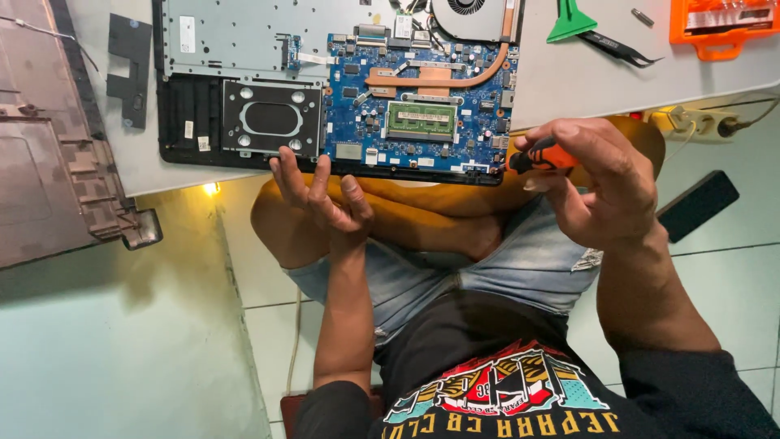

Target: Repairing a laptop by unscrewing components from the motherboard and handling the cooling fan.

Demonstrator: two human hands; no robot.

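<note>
White table [569,81] bears an opened laptop [341,97]; left hand [321,195] spread empty, right hand [597,179] clamps an orange screwdriver [540,158].

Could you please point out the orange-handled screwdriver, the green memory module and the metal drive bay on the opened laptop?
orange-handled screwdriver [543,157]: head view, on the orange grip showing between the right hand's fingers.
green memory module [420,119]: head view, on the middle of its board.
metal drive bay [270,119]: head view, on its dark central cutout.

A low white table [561,89] carries an opened black laptop base [333,89] with its blue circuit board exposed, a detached grey-brown laptop cover [49,138], a green plastic pry tool [570,22], black tweezers [617,49], and an orange screwdriver-bit case [723,24].
</note>
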